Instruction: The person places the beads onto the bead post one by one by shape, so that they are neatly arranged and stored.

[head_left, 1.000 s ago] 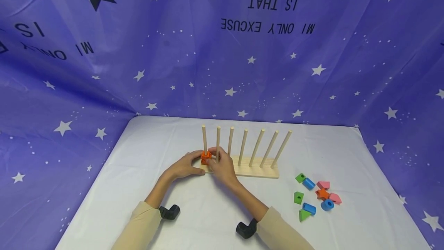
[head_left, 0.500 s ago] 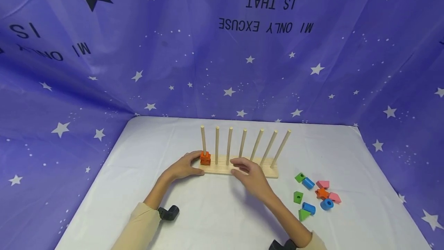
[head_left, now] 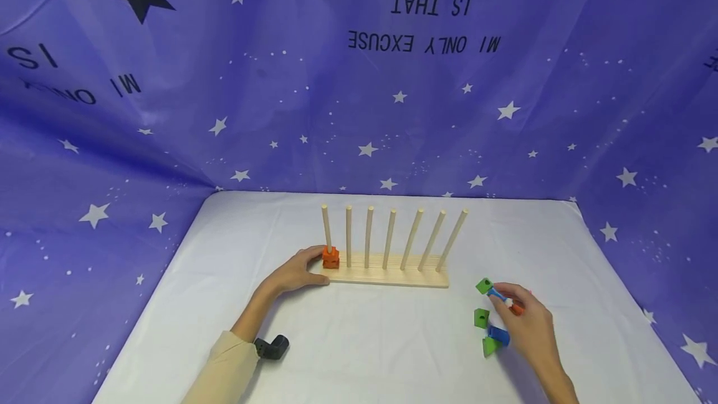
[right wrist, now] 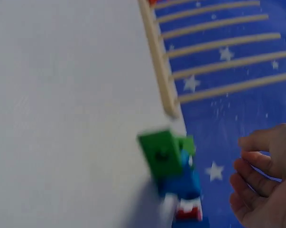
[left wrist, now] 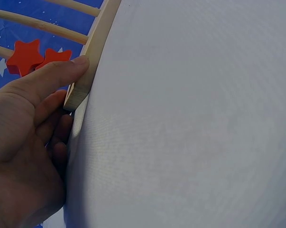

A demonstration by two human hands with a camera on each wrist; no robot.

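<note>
My left hand holds the left end of the wooden peg board, its thumb along the front edge. In the left wrist view two orange-red star blocks show behind that thumb. They are stacked on the leftmost peg, seen as an orange stack in the head view. My right hand hovers over the loose blocks at the right with fingers curved and parted. It overlaps a blue cylinder and an orange star block in the head view. The right wrist view shows this hand's fingers with nothing between them.
Several bare pegs stand along the board. Green blocks and another blue cylinder lie left of my right hand on the white tabletop. A purple star-print cloth hangs behind. My left wrist carries a black mount.
My right hand has left the orange stack on the leftmost peg and travelled right to the loose blocks. The left hand stays at the board's end.
</note>
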